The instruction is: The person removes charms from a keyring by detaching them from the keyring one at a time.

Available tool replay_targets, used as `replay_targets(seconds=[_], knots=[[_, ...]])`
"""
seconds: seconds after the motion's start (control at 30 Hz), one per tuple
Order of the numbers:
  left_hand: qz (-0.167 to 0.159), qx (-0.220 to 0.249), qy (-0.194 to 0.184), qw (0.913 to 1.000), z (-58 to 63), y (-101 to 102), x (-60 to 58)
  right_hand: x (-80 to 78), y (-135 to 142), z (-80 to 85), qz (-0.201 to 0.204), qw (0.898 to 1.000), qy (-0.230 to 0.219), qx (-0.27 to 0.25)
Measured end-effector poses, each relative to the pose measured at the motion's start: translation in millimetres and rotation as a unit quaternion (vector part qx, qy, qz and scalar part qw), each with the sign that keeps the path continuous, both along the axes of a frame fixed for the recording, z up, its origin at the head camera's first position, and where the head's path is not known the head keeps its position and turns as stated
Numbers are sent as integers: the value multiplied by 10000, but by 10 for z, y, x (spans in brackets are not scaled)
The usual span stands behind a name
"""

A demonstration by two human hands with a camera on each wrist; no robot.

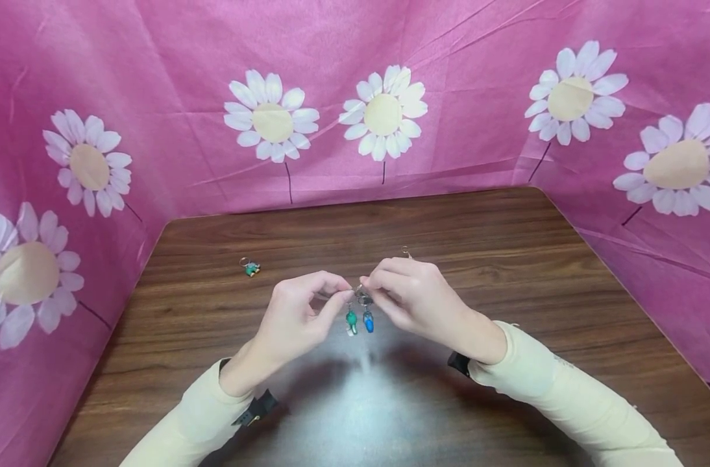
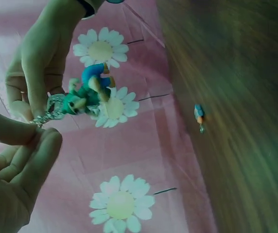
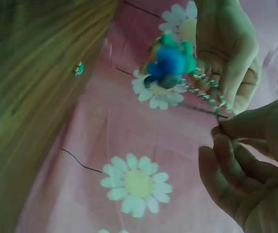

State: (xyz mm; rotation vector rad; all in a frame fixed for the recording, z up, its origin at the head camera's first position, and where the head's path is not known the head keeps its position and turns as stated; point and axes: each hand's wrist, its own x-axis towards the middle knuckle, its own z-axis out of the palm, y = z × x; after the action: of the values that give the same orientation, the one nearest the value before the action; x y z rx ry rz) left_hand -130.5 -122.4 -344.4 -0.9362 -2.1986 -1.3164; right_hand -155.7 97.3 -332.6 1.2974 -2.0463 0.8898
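Both hands meet above the middle of the table, fingertips almost touching. My left hand [image 1: 299,311] pinches the metal ring end of a keychain between thumb and forefinger. The right hand [image 1: 419,295] pinches metal there too, from the other side. Below the fingertips dangle a green figurine charm [image 1: 352,320] and a blue figurine charm [image 1: 368,322], side by side. Silver chains [image 3: 207,87] run from the fingers to these charms in the right wrist view. The fingertips partly hide the rings, so I cannot tell which ring each hand holds.
Another keychain [image 1: 251,268] with a small green figure lies on the wooden table [image 1: 203,324], left of the hands. Behind the right hand a gold-coloured ring [image 1: 406,250] shows, its lower part hidden. A pink cloth [image 1: 331,39] with daisies encloses the table's back and sides.
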Motion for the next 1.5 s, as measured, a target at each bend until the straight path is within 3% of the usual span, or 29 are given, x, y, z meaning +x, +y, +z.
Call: replay_targets(seconds=[0.1,0.17,0.27,0.33,0.43,0.53,0.67,0.73,0.8,0.9,1.03,1.13,1.2,1.5], knots=[[203,-307,420,9984,18,5,-3,-1,-16,10,-94,9973,563,463],[324,-413,578,9969,36,6,-6,-8,-25,10,-61,9974,511,508],[366,-271,392,9982,63,5,-13,-28,-28,-3,-6,9997,-27,251],[299,12,-8,9996,66,3,-25,-43,-24,-12,78,9978,-652,-75],[148,516,-706,9961,69,4,-33,-63,-14,-23,208,9868,-1544,-432],[19,968,-1240,9875,69,14,-35,-89,6,-42,466,9637,-2542,-676],[-23,1284,-1576,9791,59,24,-42,-121,36,-85,956,9103,-3891,-1039],[-15,1258,-1650,9782,43,19,-55,-138,49,-111,1091,8889,-4275,-1233],[-60,1159,-1745,9778,22,7,-67,-147,56,-127,1105,8788,-4438,-1360],[-114,904,-1851,9785,1,-7,-79,-168,58,-141,1004,8943,-4153,-1330],[-76,587,-1797,9819,-20,-15,-90,-197,48,-118,855,9413,-3169,-791],[-20,469,-1708,9842,-18,-22,-91,-210,40,-93,840,9590,-2670,-445],[-31,483,-1730,9837,-1,-26,-85,-212,38,-87,892,9562,-2760,-386],[-78,1027,-2001,9744,17,-63,-116,-219,86,-165,858,9157,-3904,-409]])
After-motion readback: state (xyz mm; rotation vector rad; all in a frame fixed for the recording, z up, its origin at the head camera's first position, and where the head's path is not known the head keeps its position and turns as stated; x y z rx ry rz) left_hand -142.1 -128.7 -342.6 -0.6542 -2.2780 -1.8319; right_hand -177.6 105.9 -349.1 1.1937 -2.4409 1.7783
